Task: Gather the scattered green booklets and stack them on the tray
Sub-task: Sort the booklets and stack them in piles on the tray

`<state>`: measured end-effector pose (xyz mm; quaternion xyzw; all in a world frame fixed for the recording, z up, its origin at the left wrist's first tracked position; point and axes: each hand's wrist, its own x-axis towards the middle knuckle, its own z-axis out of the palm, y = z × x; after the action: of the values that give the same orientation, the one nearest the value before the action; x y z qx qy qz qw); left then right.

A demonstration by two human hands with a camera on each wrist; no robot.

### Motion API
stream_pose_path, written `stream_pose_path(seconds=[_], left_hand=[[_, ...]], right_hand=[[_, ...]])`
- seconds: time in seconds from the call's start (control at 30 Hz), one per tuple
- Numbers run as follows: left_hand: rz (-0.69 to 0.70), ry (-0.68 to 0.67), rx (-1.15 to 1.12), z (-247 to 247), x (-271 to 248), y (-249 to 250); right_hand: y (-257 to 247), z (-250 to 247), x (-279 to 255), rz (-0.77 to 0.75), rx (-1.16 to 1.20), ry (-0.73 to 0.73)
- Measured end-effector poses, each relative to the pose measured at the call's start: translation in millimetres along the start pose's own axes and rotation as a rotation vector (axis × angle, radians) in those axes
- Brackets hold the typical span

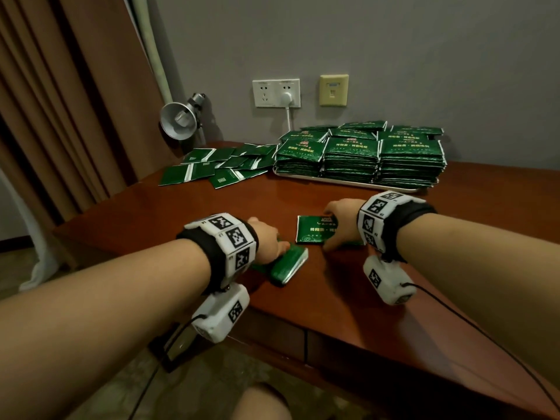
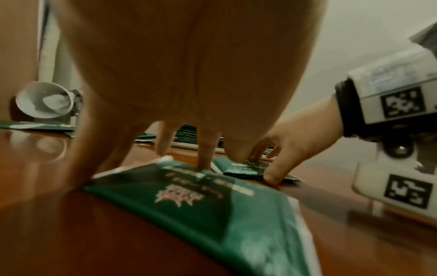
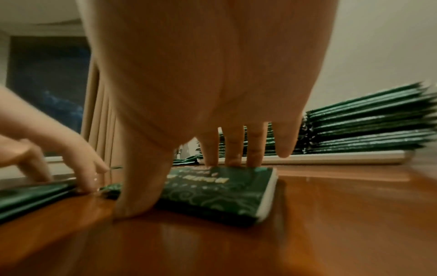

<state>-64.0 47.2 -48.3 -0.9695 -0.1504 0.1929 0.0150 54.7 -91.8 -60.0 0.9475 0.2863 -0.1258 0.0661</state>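
Note:
Two small stacks of green booklets lie on the brown desk in front of me. My left hand [image 1: 268,242] [image 2: 141,175] spans the left stack [image 1: 288,265] [image 2: 201,205], thumb at one side, fingers at the far edge. My right hand [image 1: 339,227] [image 3: 179,186] holds the right stack [image 1: 313,233] [image 3: 224,196] the same way, fingertips on its far edge and thumb at its near corner. Behind them a white tray [image 1: 342,180] [image 3: 331,158] carries tall piles of booklets [image 1: 360,156]. Several loose booklets [image 1: 224,166] lie scattered left of the tray.
A silver clamp lamp [image 1: 178,119] stands at the desk's back left, beside brown curtains [image 1: 60,101]. A white plug and cord [image 1: 286,100] hang from the wall socket behind the tray. The desk's front edge [image 1: 303,322] with a drawer is just below my wrists.

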Motion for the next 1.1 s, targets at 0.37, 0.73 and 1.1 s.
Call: stream_pose_path(seconds=[0.37,0.73,1.1], left_hand=[[-0.053,0.237,-0.165,18,13,-7],[-0.146,0.028,-0.183,14,13,12],[0.269,0.316,-0.108,-39,36,-1]], right_hand=[[7,5,-10,0.049,0.026,0.074],[17,-1,-12,0.045,0.025,0.147],[45,-21,-4,0.060,0.173,0.298]])
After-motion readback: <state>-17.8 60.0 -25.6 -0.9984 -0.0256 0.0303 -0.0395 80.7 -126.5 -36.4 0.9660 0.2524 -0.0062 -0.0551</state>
